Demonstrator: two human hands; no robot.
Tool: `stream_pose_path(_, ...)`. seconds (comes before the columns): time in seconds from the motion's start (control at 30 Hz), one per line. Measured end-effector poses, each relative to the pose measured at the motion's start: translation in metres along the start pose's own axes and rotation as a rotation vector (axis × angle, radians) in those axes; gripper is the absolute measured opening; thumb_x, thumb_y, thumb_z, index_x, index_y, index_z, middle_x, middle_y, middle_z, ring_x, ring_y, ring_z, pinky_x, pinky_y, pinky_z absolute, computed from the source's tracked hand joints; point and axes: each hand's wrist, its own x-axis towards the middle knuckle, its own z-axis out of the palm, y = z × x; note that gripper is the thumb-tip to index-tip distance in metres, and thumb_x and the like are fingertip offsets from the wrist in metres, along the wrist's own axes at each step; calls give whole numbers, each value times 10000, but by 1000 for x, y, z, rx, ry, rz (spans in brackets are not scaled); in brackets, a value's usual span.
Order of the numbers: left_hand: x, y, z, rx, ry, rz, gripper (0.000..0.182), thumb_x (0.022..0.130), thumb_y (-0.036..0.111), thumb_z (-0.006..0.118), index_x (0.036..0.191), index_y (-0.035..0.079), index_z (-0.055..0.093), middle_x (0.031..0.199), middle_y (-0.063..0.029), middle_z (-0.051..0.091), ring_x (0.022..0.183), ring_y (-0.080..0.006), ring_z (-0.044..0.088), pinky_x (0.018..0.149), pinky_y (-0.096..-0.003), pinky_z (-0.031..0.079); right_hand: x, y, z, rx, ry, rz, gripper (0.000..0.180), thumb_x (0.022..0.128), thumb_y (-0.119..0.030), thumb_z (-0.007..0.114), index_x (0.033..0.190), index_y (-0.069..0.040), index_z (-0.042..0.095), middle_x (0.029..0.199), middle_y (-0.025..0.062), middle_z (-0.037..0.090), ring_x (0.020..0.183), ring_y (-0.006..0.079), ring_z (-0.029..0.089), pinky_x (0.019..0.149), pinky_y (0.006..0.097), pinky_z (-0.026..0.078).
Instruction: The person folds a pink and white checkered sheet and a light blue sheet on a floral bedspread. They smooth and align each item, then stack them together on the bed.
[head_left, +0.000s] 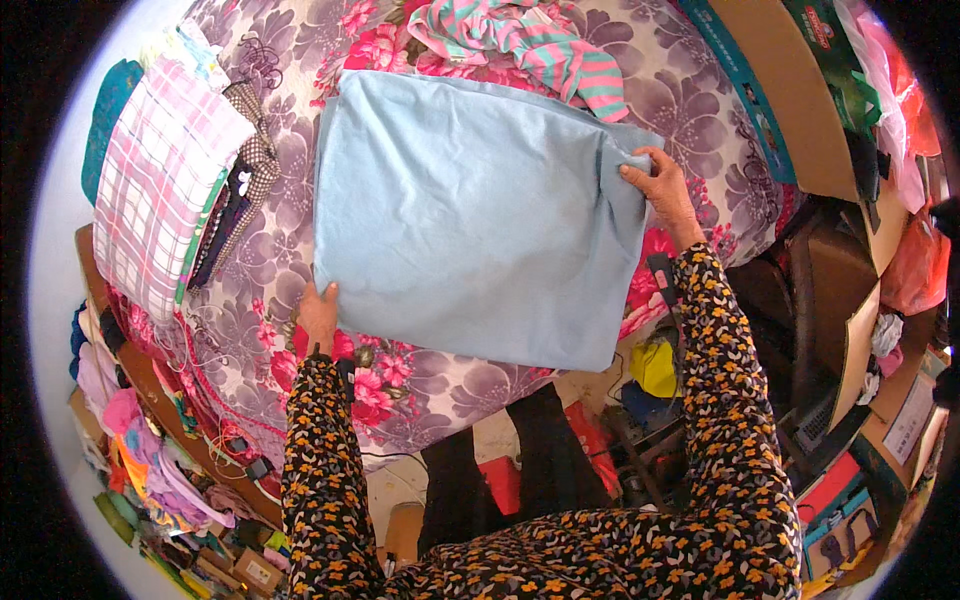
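Observation:
A light-blue cloth (472, 217), folded into a rough rectangle, lies before me on a bed with a floral cover (465, 394). My right hand (664, 184) pinches its upper right part between thumb and fingers, and the fabric creases there. At the lower left edge, my left hand (319, 311) has its thumb on top of the cloth; its other fingers are mostly hidden. Past the far edge of the cloth lies a crumpled pink-and-green striped garment (540, 56).
To the left sits a stack of folded clothes with a pink-and-white plaid cloth (165, 180) on top. Cardboard boxes (795, 90) and plastic bags (915, 259) line the right side. Piled clothes (150, 465) fill the lower left. A yellow item (655, 369) lies below the bed edge.

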Motion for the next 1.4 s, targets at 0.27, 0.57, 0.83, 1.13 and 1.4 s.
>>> stream_pose_path(0.27, -6, -14, 18, -4, 60, -117, 484, 802, 395, 554, 1057, -16, 530, 961, -240, 589, 906, -406, 551, 763, -458, 428, 42, 41, -8, -138, 259, -13, 404, 663, -235, 737, 967, -18, 583, 788, 67, 573, 714, 121, 520, 635, 264, 430)
stream_pose_path(0.57, 3, -14, 33, -40, 173, 84, 593, 798, 471, 547, 1079, -49, 501, 1017, -261, 538, 958, -411, 504, 810, -457, 401, -27, 2, 59, -859, 323, -638, 512, 795, -173, 567, 1274, -104, 400, 1333, 117, 359, 1235, 268, 323, 990, 450, 255)
stream_pose_path(0.83, -11, -35, 38, -218, 293, 56, 672, 784, 445, 590, 1189, -64, 421, 1196, -260, 438, 1131, -371, 398, 945, -430, 324, -29, 42, 47, -673, 195, -499, 541, 805, -191, 562, 1286, -51, 358, 1344, 155, 337, 1253, 315, 295, 1010, 434, 246)
stream_pose_path(1.13, -83, -27, 56, -1606, -351, -550, 689, 810, 452, 580, 1255, -13, 333, 1233, -141, 424, 1110, -251, 441, 924, -405, 379, -264, 79, 63, 202, 45, 380, 425, 834, -291, 563, 1111, 26, 509, 1022, 92, 560, 934, 162, 502, 826, 296, 396)
stream_pose_path(1.4, -64, -23, 55, -1422, -303, -234, 595, 783, 88, 626, 1279, -40, 324, 1252, -145, 436, 1105, -221, 448, 937, -331, 376, -271, 120, 68, 232, -119, 743, 620, 717, -334, 716, 1148, 49, 487, 1070, 92, 550, 966, 166, 497, 830, 300, 401)
